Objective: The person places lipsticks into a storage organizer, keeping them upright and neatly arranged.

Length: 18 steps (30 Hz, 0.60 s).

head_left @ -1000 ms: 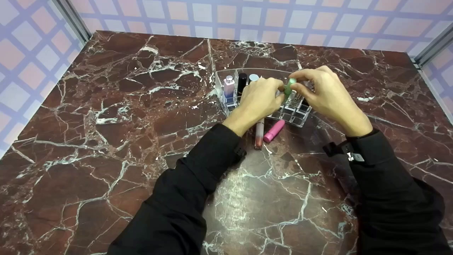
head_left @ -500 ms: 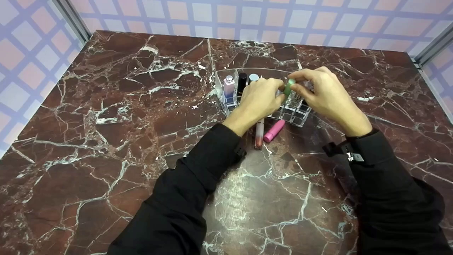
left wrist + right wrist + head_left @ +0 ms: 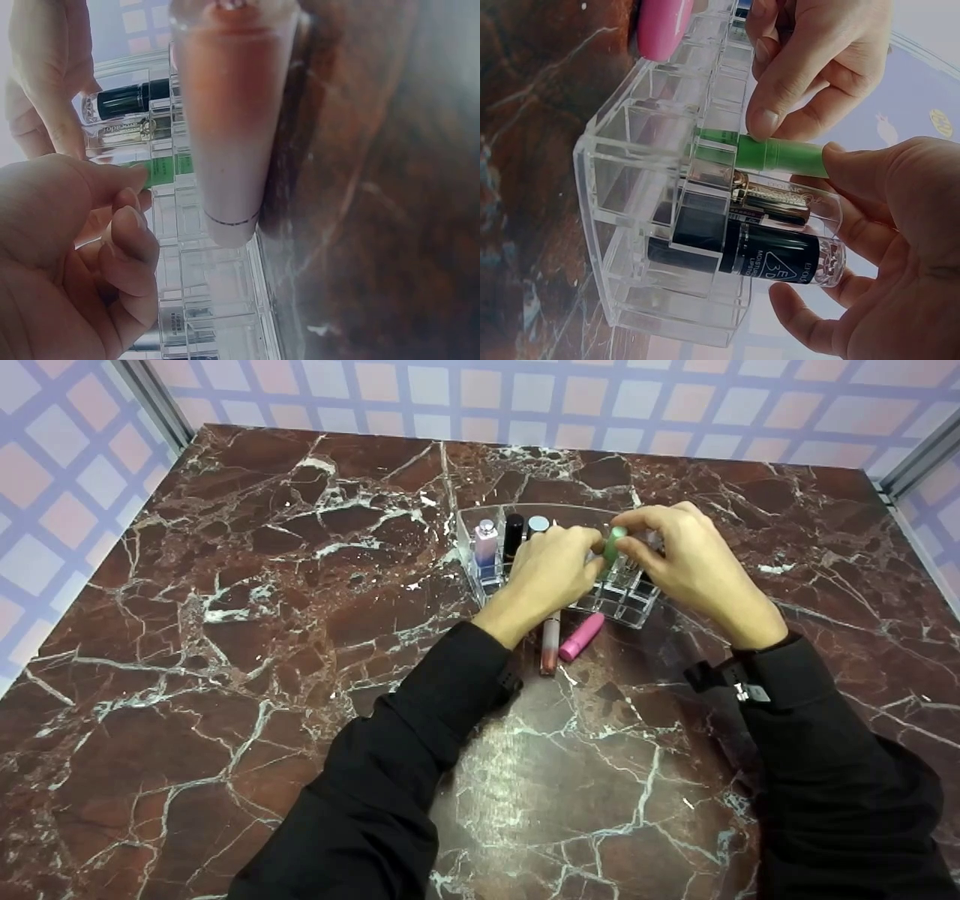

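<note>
A green lipstick tube [image 3: 615, 542] stands in a slot of a clear acrylic organizer [image 3: 600, 169]. My left hand [image 3: 551, 566] pinches its middle, just above the slot, with thumb and finger. At the tube's top end, my right hand [image 3: 690, 559] grips it between thumb and fingers. Beside the green tube in the right wrist view are a gold lipstick [image 3: 776, 201] and a black lipstick [image 3: 780, 255] in neighbouring slots. My right hand's other fingers spread near their tops. The green tube's lower end is seen only through the clear plastic.
In front of the organizer lie a pink tube [image 3: 582, 637] and a lip gloss [image 3: 550, 645]. A pale pink bottle [image 3: 486, 544], a black tube [image 3: 514, 534] and a blue-topped one [image 3: 538, 523] stand in its left side. Patterned walls border the marbled table [image 3: 262, 660].
</note>
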Available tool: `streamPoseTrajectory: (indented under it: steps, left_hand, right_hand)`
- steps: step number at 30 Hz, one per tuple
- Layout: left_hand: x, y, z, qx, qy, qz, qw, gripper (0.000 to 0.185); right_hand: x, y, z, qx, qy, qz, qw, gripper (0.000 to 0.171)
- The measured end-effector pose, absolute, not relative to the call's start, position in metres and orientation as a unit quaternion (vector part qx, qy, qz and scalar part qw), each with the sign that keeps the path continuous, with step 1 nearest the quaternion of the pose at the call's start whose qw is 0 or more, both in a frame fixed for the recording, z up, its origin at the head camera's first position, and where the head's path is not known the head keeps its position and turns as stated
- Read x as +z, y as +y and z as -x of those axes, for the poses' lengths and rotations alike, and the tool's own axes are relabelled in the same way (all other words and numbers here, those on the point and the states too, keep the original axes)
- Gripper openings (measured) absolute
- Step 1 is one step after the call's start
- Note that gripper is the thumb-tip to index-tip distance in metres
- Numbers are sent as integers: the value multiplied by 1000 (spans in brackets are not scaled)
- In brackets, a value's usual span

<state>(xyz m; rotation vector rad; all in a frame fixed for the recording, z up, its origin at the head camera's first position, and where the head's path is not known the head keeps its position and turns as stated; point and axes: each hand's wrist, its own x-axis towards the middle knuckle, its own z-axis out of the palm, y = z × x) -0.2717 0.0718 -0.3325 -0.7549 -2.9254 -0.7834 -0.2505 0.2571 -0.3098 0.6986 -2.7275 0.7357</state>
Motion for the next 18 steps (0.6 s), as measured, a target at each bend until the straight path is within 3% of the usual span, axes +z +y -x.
streamPoseTrajectory:
  steps: [18]
  left_hand:
    - [-330,71,271,-252,-939,234,8,24]
  right_hand:
    - [-306,258,249,259,-935,-224,93,34]
